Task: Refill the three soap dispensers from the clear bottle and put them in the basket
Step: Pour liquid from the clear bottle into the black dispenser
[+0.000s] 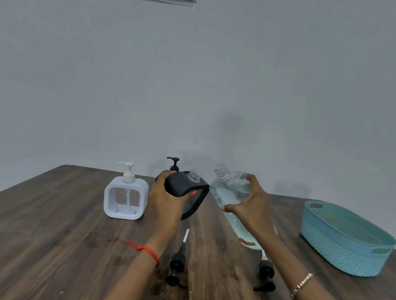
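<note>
One dark wooden table (55, 244) is filling the lower half of the frame. One teal basket (344, 252) is sitting at centre right. One clear bottle (230, 191), uncapped and part full, is tilting at centre, with the right hand (252, 206) curling its fingers round it. Three dispensers are showing. The black dispenser (182, 185), neck open, is tilting in the left hand (165, 200), which is gripping it just left of the bottle. The white dispenser (125, 198) is standing upright further left. The third dispenser (174, 164) is hiding behind the black one, only its pump showing. Two loose black pumps (177, 264) are lying at lower centre, the right one's tube partly hidden behind the bottle.
</note>
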`<control>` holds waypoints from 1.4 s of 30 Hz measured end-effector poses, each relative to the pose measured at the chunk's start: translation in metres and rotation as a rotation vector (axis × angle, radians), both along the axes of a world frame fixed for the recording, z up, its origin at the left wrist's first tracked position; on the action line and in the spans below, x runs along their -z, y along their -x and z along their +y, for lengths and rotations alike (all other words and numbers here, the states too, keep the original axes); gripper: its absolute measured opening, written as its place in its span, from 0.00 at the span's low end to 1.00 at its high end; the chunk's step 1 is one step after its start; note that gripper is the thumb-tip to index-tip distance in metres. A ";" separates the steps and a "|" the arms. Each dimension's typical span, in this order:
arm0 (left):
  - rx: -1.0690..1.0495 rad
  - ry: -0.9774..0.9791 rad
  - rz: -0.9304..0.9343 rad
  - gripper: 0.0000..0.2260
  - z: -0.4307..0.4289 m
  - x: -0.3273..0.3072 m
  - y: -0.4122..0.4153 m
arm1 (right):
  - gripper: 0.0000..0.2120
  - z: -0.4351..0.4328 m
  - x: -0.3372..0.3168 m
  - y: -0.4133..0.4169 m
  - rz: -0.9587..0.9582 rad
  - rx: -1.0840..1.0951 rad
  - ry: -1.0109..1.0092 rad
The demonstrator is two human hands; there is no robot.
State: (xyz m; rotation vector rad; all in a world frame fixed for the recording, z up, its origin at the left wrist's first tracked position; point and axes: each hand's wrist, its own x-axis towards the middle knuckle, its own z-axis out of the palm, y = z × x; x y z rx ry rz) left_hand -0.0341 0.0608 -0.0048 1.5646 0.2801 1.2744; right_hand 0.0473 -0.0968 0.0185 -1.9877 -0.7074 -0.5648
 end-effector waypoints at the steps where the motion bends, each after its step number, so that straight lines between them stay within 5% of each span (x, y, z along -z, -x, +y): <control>1: -0.025 -0.003 -0.011 0.23 -0.002 0.000 0.000 | 0.37 0.000 -0.002 0.001 -0.023 0.008 0.025; 42: -0.161 -0.106 -0.006 0.27 -0.029 0.002 0.011 | 0.35 -0.004 -0.020 0.021 -0.177 0.211 0.456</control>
